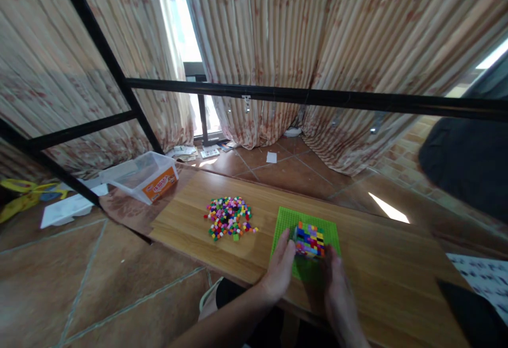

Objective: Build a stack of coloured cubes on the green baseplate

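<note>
A block of many-coloured toy bricks (310,239) stands on a green studded baseplate (286,218) on the wooden table. My left hand (280,268) is at the block's left side, its fingers stretched out and close against the bricks; whether they press on it I cannot tell. On the right side, my right hand (338,282) is held with its fingers extended beside the block, over the baseplate's edge, somewhat blurred. Neither hand has fingers wrapped round anything. To the left, a loose heap of small coloured bricks (228,216) lies spread on the wood.
The wooden table (381,274) runs across the front. At its left end stands a clear plastic box (138,176) with an orange label. A black metal frame (278,93) crosses behind it before long curtains. A printed sheet (482,274) and a dark object (472,311) lie at right.
</note>
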Tool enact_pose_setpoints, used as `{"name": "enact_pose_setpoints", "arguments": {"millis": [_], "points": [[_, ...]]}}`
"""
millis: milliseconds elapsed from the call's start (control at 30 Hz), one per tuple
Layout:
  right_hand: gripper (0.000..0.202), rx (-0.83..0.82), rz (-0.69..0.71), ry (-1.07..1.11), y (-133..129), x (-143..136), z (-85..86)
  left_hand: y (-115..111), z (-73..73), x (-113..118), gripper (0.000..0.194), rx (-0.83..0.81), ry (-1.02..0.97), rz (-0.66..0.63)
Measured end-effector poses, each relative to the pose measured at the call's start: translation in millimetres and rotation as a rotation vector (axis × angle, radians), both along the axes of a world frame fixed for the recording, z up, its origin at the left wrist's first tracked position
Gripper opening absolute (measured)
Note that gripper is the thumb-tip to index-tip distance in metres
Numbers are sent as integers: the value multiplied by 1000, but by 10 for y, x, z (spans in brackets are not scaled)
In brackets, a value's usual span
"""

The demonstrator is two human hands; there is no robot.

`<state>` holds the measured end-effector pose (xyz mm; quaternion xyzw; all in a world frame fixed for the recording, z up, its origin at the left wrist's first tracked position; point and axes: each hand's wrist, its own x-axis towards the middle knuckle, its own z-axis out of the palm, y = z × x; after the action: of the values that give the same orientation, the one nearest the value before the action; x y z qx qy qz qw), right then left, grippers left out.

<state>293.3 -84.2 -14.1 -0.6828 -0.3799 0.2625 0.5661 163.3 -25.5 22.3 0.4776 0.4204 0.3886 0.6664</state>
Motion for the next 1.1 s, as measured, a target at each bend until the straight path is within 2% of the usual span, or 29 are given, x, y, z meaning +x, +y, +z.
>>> {"name": "enact_pose_setpoints", "arguments": {"millis": [67, 167, 200, 267, 400, 500, 600, 800, 933, 1100], "points": [[67, -67, -113, 37, -129, -40, 141, -54, 9, -186, 65, 57, 48, 3], [64, -61, -279, -165, -324, -178, 421, -89, 51, -507, 51, 235, 142, 23], [59, -41, -295, -234, -365, -244, 497, -86, 69, -617, 45, 296, 190, 43], [48, 15, -183, -337, -383, -403, 581, -62, 96, -835, 34, 382, 292, 103], [35, 88, 240, -445, -160, -767, 482, 18, 53, -1227, 25, 437, 478, 263], [35, 20, 343, -474, 109, -966, 353, 70, -32, -1456, 24, 484, 572, 344], [36, -30, 370, -559, 376, -1041, 300, 113, -78, -1614, 25, 499, 635, 386], [36, -74, 366, -797, 814, -1017, 289, 205, -46, -1759, 28, 482, 689, 449], [33, -144, 374, -889, 973, -1020, 237, 263, -76, -1802, 30, 457, 710, 489], [27, -149, 400, -905, 1052, -1041, 182, 327, -149, -1816, 35, 423, 716, 524]]}}
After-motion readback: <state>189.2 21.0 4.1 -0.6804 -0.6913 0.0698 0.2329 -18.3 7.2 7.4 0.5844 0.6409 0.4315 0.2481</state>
